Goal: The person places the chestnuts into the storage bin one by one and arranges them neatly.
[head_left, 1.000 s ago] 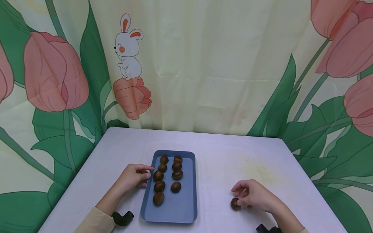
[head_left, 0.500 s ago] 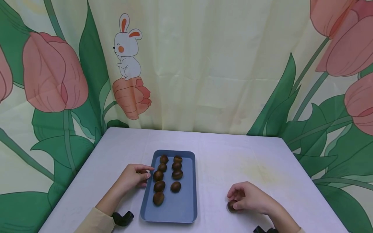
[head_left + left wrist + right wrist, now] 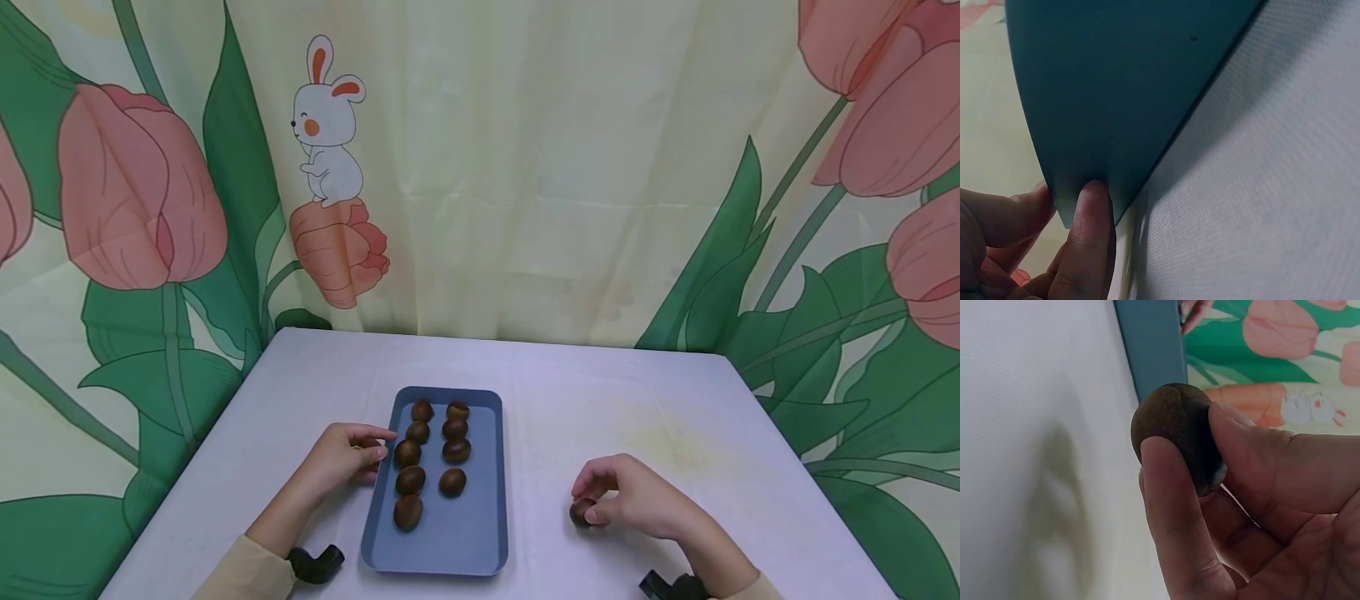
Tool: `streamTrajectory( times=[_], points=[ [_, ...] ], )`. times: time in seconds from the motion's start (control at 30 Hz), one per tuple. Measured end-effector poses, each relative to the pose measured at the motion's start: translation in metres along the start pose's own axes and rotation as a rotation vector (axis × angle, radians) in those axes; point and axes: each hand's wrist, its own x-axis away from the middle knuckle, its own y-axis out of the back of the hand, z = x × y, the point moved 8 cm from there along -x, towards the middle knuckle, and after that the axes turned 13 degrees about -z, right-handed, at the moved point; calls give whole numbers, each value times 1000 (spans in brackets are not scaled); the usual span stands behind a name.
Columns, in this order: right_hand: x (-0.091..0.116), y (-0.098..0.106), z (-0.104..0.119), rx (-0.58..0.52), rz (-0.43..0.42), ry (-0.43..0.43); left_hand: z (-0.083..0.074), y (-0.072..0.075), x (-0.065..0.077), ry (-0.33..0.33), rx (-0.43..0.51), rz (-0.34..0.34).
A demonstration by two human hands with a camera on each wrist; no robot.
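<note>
A blue-grey tray (image 3: pixel 450 546) lies on the white table with several brown chestnuts in two lengthwise rows. The left row starts at the back and ends with a large chestnut (image 3: pixel 408 512); the right row is shorter, its front chestnut (image 3: pixel 452 482) lying near mid-tray. My left hand (image 3: pixel 348 454) pinches the tray's left rim. In the left wrist view one fingertip (image 3: pixel 1092 197) presses the outer wall, while another digit reaches the rim. Right of the tray, my right hand (image 3: pixel 633 496) holds a single chestnut (image 3: pixel 1169 422) between thumb and fingers, raised over the cloth, its shadow below.
White cloth covers the table (image 3: pixel 540 467), with a faint yellowish stain (image 3: pixel 667 442) at right. A printed curtain (image 3: pixel 525 167) with tulips and a rabbit hangs behind the far edge. Black wrist mounts (image 3: pixel 317 564) stick out near both sleeves.
My right hand has closed on the chestnut, lifted it off the cloth and moved left toward the tray. The left hand and the tray have stayed in place.
</note>
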Motion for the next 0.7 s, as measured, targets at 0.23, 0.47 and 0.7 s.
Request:
streamTrajectory(
  times=[0.23,0.47,0.7],
  points=[
    [-10,-8,25,12,11,60,0,0,0,-6,0,-3],
    [-20,-24,46,-24,29,112,0,-1,1,0,-1,1],
    [-35,-42,64,-34,46,125,-1,-1,0,1,-1,-2]
  ],
)
